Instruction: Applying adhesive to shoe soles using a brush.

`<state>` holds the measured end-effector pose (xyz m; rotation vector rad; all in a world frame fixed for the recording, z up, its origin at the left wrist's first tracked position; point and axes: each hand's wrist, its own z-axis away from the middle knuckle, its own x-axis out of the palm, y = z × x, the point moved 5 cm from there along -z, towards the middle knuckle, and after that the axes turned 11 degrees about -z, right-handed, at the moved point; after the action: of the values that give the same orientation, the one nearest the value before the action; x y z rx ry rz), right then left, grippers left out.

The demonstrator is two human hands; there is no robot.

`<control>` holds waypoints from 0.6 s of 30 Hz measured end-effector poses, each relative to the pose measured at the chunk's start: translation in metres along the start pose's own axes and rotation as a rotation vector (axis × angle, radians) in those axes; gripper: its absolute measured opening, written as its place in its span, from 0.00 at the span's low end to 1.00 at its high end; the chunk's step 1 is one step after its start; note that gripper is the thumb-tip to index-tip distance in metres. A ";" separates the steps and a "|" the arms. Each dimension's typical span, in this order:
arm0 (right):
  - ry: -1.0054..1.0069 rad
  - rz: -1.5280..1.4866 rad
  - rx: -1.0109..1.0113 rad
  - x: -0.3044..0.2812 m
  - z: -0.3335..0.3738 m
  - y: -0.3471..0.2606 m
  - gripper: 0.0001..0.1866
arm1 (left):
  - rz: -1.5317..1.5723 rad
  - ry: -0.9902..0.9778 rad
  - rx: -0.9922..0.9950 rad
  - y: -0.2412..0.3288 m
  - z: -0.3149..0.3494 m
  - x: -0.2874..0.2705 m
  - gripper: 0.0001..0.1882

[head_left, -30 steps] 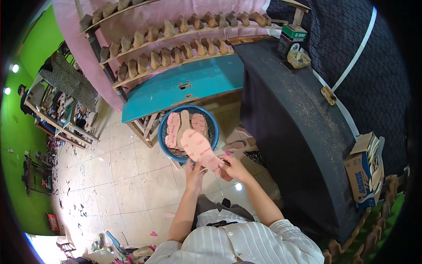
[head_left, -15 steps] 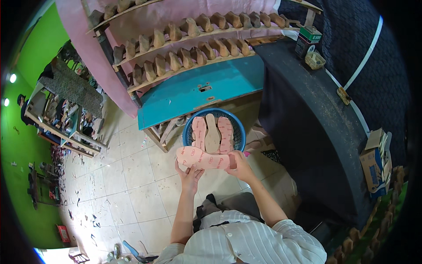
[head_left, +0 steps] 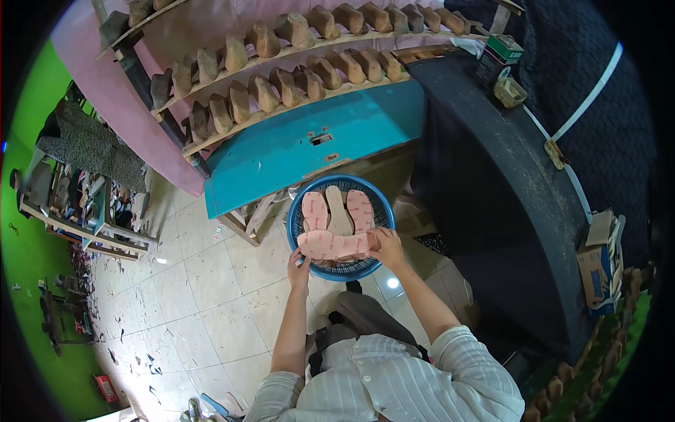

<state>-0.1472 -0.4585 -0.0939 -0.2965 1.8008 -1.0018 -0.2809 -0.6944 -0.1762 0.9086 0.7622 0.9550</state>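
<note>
A pink insole with red print lies crosswise over the near part of a round blue plastic basket. My left hand is closed at its left end, with the fingers partly under the edge. My right hand grips the right end, fingers over the top. Behind it in the basket lie a pink insole on the left, a beige insole in the middle and another pink insole on the right. More pieces show beneath the held one, partly hidden.
A turquoise bench stands beyond the basket, under shelves of wooden shoe lasts. To the right is a black-covered table with a tin and a cardboard box. Scraps litter the tiled floor at left.
Both hands have moved forward with the pink insole, from in front of the basket to over its near part. The view has shifted, and the basket now shows more fully.
</note>
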 end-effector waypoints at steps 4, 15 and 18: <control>-0.079 -0.087 0.014 0.025 -0.005 0.029 0.34 | -0.183 0.184 -0.009 -0.019 -0.021 0.009 0.21; -0.131 -0.078 0.045 0.064 -0.010 0.074 0.32 | -0.813 0.383 0.135 -0.030 -0.053 0.028 0.25; -0.152 -0.052 0.050 0.069 -0.009 0.081 0.33 | -0.895 0.394 0.145 -0.028 -0.052 0.030 0.27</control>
<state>-0.1676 -0.4456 -0.1979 -0.3799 1.6358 -1.0317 -0.3039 -0.6594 -0.2280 0.4025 1.4273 0.2731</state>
